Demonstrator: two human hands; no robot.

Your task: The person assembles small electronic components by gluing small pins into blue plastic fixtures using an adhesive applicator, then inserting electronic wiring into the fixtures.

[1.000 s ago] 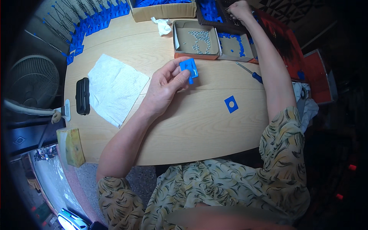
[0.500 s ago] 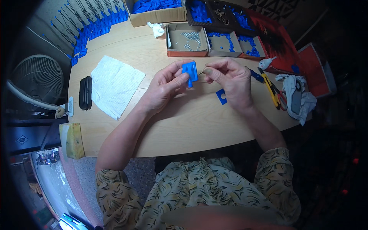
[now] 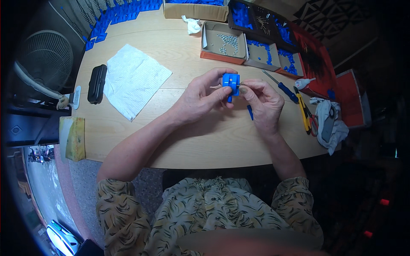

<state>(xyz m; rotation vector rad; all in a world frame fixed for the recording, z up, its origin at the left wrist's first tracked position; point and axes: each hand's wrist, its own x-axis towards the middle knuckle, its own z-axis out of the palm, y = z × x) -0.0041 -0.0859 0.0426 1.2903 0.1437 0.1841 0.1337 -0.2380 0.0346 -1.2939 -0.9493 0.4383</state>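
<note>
Head view: both forearms come in from the near side, hands meeting above the middle of the table (image 3: pixel 205 145). Left hand (image 3: pixel 200 94) is partly curled, thumb over the near face of a blue part (image 3: pixel 231 80), fingers behind, gripping it off the table, stem toward the near side. Right hand (image 3: pixel 267 104) is pinched, thumb against index, on a thin pin (image 3: pixel 239 85) at the part's right edge; other fingers bent in. Can't tell how far the pin goes in. A blue plate (image 3: pixel 250 112) lies on the table just left of the right hand, partly hidden by it.

Containers, far side: cardboard box (image 3: pixel 196 13) full of blue pieces. Nearer, three small boxes in a row: left box (image 3: pixel 213 30) has small silver bits, middle box (image 3: pixel 257 52) and right box (image 3: pixel 298 58) have small blue bits. Behind them, a dark tray (image 3: pixel 251 30): blue pieces left and right, metal pins between.
</note>
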